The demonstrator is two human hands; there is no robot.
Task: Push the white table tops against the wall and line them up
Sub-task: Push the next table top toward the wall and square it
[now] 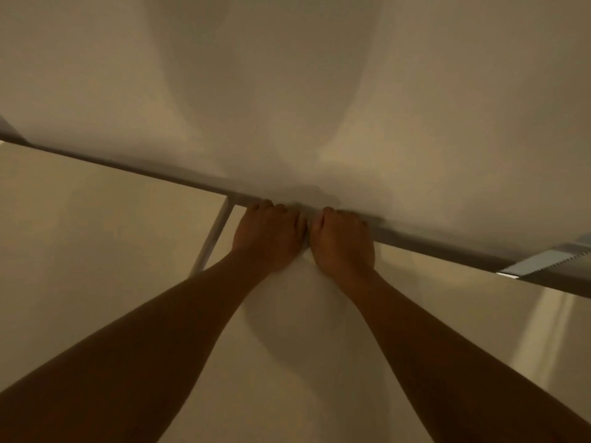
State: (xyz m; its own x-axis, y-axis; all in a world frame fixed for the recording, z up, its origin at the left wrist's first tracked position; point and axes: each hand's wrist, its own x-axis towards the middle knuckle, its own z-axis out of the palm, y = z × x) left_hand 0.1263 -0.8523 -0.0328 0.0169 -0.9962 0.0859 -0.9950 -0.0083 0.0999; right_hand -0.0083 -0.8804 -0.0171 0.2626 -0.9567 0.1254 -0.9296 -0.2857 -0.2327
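Hands side by side at the far edge: we see the left hand and the right hand nearly touching each other, fingers curled over the back edge of the white table top and gripping it. Beyond the fingertips rises the wall, with a dark gap running along between edge and wall. Left of the left hand's fingers, a seam separates this top from a second white table top. Far right of the right hand, something grey with a toothed edge, too blurred to name.
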